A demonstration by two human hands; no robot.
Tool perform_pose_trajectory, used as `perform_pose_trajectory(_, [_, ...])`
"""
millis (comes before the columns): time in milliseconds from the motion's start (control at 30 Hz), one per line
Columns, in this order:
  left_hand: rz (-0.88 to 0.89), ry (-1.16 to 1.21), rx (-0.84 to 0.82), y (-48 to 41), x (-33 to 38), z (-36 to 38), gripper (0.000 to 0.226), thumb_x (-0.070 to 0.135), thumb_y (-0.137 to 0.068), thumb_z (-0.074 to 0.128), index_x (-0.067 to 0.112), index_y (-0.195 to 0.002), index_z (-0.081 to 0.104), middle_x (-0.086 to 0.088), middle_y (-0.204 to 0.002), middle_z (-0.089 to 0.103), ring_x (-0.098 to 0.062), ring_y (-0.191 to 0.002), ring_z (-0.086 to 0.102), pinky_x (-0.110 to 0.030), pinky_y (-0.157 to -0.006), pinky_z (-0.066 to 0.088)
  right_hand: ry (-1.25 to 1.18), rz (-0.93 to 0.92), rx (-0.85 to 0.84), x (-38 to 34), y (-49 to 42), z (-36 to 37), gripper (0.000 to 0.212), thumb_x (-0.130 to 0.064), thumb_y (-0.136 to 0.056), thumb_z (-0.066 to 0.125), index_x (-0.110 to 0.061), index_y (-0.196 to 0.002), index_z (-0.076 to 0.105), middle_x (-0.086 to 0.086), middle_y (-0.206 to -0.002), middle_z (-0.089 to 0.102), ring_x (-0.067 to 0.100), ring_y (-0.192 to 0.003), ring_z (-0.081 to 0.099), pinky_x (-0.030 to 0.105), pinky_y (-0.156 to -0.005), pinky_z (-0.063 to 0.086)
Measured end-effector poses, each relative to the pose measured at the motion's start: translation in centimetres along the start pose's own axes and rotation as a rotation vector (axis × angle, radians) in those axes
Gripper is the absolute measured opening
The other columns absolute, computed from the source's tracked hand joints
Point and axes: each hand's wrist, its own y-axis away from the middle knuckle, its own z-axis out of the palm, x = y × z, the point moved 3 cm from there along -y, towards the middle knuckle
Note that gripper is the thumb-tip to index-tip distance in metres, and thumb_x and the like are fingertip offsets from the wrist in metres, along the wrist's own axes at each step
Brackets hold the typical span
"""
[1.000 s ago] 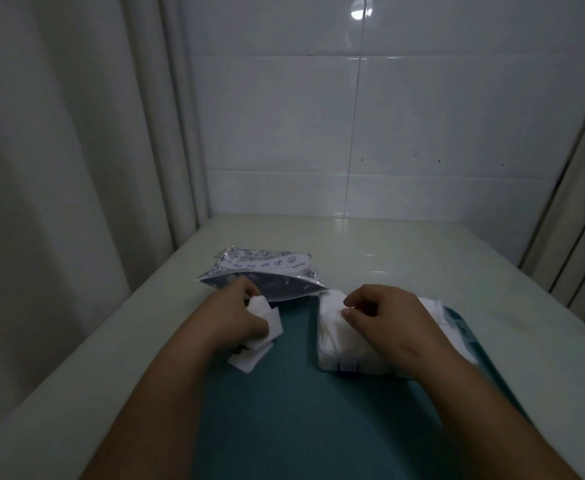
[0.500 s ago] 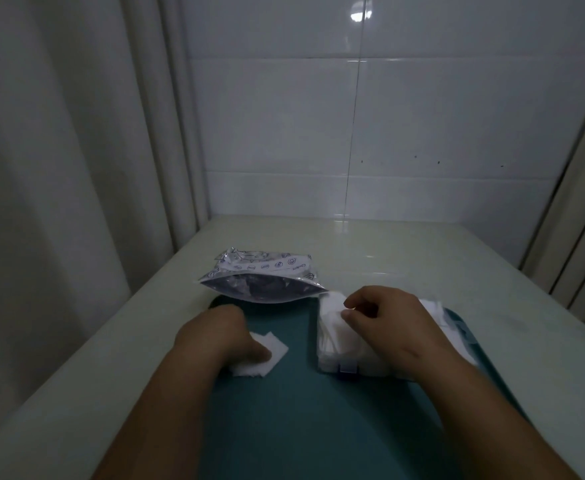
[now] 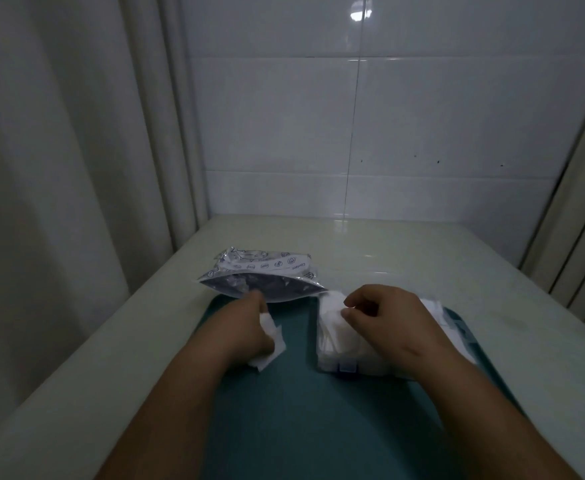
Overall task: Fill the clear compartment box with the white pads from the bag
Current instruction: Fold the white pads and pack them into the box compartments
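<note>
2 hands are engaged; findings run from largest item to smallest.

1. Table (image 3: 388, 251): pale top, extending beyond the fingers and to both sides of them.
2. Teal tray (image 3: 301, 427): lies beneath both hands.
3. Bag (image 3: 267, 271): silver, with its mouth open toward the person, just beyond the left fingertips. The foremost left finger overlaps its lip in this view; contact cannot be confirmed.
4. Clear compartment box (image 3: 332, 363): directly under the right fingers, its near wall and 1 blue latch (image 3: 348, 367) on the wrist side of them. Packed pads (image 3: 332, 323) rise to the rim. Judged close to full on the visible side.
5. Right hand (image 3: 388, 320): fingers bent, with thumb and forefinger tips close together on the packed pads. Whether they pinch 1 pad or merely press cannot be determined.
6. Left hand (image 3: 246, 329): fingers curled round a small stack of white pads (image 3: 272, 344), which protrudes on the thumb side and below the palm. Grasp confirmed.

Step in hand, as judged: moving that stack from the left fingers into the box.

Recommendation:
- Square the stack's edges before carrying it across.
- Use the right fingertips to hold the packed pads aside so the new stack seats beside them, not on top.
- Release only once the stack is seated.

Risk: the lowest pad hangs loose from the stack and may drop onto the tray.
</note>
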Motion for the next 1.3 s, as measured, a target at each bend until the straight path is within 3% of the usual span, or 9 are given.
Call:
perform_pose_trajectory(200, [0.176, 0.527, 0.200, 0.1, 0.9, -1.1, 0.043, 0.026, -0.075, 0.079, 0.038, -0.109, 0.057, 0.014, -0.108, 0.060, -0.009, -0.089, 0.061, -0.024, -0.073, 0.048, -0.137, -0.005, 0.037, -0.1, -0.1, -0.3, 0.017, -0.035, -0.089, 0.064, -0.032, -0.105, 0.068, -0.017, -0.096, 0.064, 0.001, -0.090, 0.060, 0.020, -0.083, 0.047])
perform_pose_trajectory(267, [0.206, 0.767, 0.169, 0.4, 2.0, -0.5, 0.036, 0.020, -0.082, 0.074, 0.037, -0.110, 0.059, 0.007, -0.111, 0.062, -0.012, -0.089, 0.064, -0.024, -0.073, 0.052, -0.273, -0.001, 0.064, -0.2, -0.1, -0.3, 0.009, -0.031, -0.089, 0.064, -0.033, -0.096, 0.069, -0.016, -0.090, 0.069, 0.001, -0.084, 0.064, 0.023, -0.080, 0.052])
perform_pose_trajectory(333, [0.217, 0.871, 0.123, 0.4, 3.2, 0.4, 0.032, 0.015, -0.088, 0.067, 0.038, -0.107, 0.060, 0.001, -0.117, 0.061, -0.017, -0.098, 0.063, -0.033, -0.085, 0.055, -0.451, 0.020, 0.062, -0.5, 0.1, -0.2, 0.007, -0.026, -0.091, 0.063, -0.029, -0.090, 0.068, -0.008, -0.080, 0.073, 0.007, -0.074, 0.067, 0.027, -0.071, 0.057])
perform_pose_trajectory(433, [0.232, 0.898, 0.090, 0.4, 5.1, 1.2, 0.033, 0.011, -0.092, 0.060, 0.038, -0.110, 0.058, -0.001, -0.117, 0.059, -0.019, -0.100, 0.062, -0.038, -0.087, 0.056, -0.627, 0.071, 0.065, -1.0, 0.2, -0.5, 0.005, -0.021, -0.088, 0.067, -0.020, -0.093, 0.067, 0.000, -0.076, 0.073, 0.012, -0.067, 0.069, 0.026, -0.064, 0.059])
perform_pose_trajectory(567, [0.201, 0.889, 0.027, -0.2, 6.5, 1.2, 0.047, -0.001, -0.086, 0.057, 0.036, -0.114, 0.057, -0.004, -0.108, 0.060, -0.018, -0.091, 0.060, -0.028, -0.074, 0.052, -0.655, 0.100, 0.192, -0.8, 0.2, -1.4, 0.015, -0.008, -0.082, 0.071, -0.018, -0.089, 0.063, 0.004, -0.076, 0.071, 0.013, -0.066, 0.068, 0.018, -0.053, 0.054])
perform_pose_trajectory(700, [0.154, 0.958, 0.075, -0.6, 7.0, 0.9, 0.056, -0.010, -0.075, 0.060, 0.037, -0.105, 0.060, -0.016, -0.102, 0.066, -0.030, -0.092, 0.065, -0.044, -0.083, 0.054, -0.715, 0.113, 0.296, -0.1, 0.2, -2.6, 0.009, -0.005, -0.087, 0.064, -0.013, -0.092, 0.064, 0.007, -0.084, 0.068, 0.020, -0.076, 0.068, 0.026, -0.061, 0.059])
perform_pose_trajectory(833, [0.167, 1.009, 0.143, -0.6, 7.8, 1.6, 0.055, -0.007, -0.076, 0.071, 0.029, -0.114, 0.054, -0.028, -0.096, 0.066, -0.025, -0.076, 0.064, -0.039, -0.074, 0.058, -0.753, 0.117, 0.304, 0.7, 0.1, -3.5, 0.008, -0.009, -0.089, 0.063, -0.015, -0.093, 0.065, 0.005, -0.090, 0.068, 0.021, -0.083, 0.066, 0.025, -0.066, 0.058])
perform_pose_trajectory(1033, [0.146, 1.122, 0.161, -0.4, 7.5, 3.0, 0.043, -0.003, -0.074, 0.076, 0.019, -0.108, 0.061, -0.010, -0.074, 0.065, -0.017, -0.064, 0.065, -0.026, -0.059, 0.056, -0.717, 0.152, 0.266, 1.2, -0.1, -3.0, 0.015, -0.011, -0.082, 0.073, -0.015, -0.093, 0.066, 0.006, -0.085, 0.070, 0.019, -0.078, 0.067, 0.024, -0.060, 0.054])
perform_pose_trajectory(1300, [0.200, 1.165, 0.080, 0.3, 7.7, 3.0, 0.045, -0.006, -0.080, 0.069, 0.024, -0.112, 0.060, -0.019, -0.088, 0.071, -0.026, -0.076, 0.072, -0.034, -0.067, 0.060, -0.533, 0.079, 0.307, 0.7, -0.1, -2.7, 0.015, -0.014, -0.078, 0.077, -0.018, -0.086, 0.064, 0.000, -0.081, 0.067, 0.016, -0.077, 0.065, 0.031, -0.066, 0.057])
